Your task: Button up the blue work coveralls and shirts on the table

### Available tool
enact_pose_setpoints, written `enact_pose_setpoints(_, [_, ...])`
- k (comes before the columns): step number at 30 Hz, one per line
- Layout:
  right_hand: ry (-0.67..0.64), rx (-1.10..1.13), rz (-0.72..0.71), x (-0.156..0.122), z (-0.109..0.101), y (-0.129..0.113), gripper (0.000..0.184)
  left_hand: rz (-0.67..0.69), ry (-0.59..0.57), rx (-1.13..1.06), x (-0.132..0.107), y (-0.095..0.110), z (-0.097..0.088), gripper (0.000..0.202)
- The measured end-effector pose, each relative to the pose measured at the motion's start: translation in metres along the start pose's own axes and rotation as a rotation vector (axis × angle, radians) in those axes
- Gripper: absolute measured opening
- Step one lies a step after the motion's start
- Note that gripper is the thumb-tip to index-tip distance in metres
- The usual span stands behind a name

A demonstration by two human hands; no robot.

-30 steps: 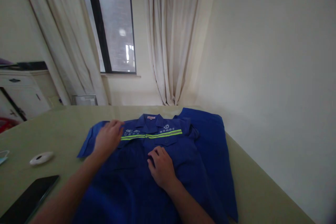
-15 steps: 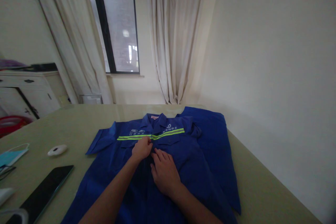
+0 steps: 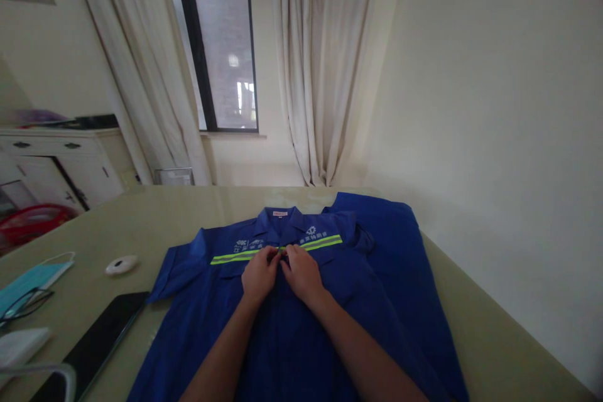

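Head view. A blue shirt (image 3: 282, 333) lies face up and spread flat on a pale green table (image 3: 499, 345), its collar (image 3: 279, 217) pointing away from the person and towards the window (image 3: 223, 44). A yellow-green stripe (image 3: 233, 257) runs across the chest, with small white print above it on both sides.

The left hand (image 3: 259, 274) and the right hand (image 3: 302, 271) rest side by side on the middle of the chest, just below the collar. Their fingertips meet at the front opening, level with the stripe. Both hands have the fingers curled in and pinched on the cloth of the front edge; what lies under the fingertips is hidden. Both forearms lie along the lower part of the shirt.

A second blue garment (image 3: 405, 264) lies to the right, partly beneath the shirt and reaching the far right edge of the table.

On the left part of the table, well apart from the hands:
- a dark phone (image 3: 101, 342) lies flat, just beside the shirt's left sleeve;
- a small white oval object (image 3: 121, 264) lies beyond the phone;
- a light blue face mask (image 3: 31, 277) lies near the table edge, with glasses (image 3: 21, 305) on it.

Behind the table hang cream curtains (image 3: 320, 75) on either side of the window, and a white cabinet (image 3: 66, 160) stands at the left wall.
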State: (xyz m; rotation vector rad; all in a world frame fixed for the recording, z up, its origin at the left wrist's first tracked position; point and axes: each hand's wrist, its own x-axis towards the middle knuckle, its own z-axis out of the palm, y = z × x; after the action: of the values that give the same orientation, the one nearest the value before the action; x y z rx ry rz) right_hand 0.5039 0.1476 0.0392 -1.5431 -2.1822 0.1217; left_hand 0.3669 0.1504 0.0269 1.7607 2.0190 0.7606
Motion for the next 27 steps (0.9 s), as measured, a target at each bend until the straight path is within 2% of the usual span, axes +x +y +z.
enact_pose_setpoints(5, [0.035,0.034,-0.073,0.001,0.014,0.005,0.014,-0.048,-0.014,-0.045,0.006,-0.004,0.000,0.022])
enact_pose_setpoints(13, [0.053,-0.094,-0.109,0.004,0.016,0.005,0.021,-0.039,-0.034,-0.159,0.017,-0.009,0.003,0.027])
enact_pose_setpoints(22, [0.060,-0.177,-0.137,0.007,0.018,0.005,0.018,-0.035,-0.039,-0.206,0.017,-0.007,0.004,0.021])
enact_pose_setpoints(27, [0.088,-0.150,-0.153,0.006,0.015,0.004,0.018,0.003,0.009,-0.236,0.014,-0.007,0.006,0.022])
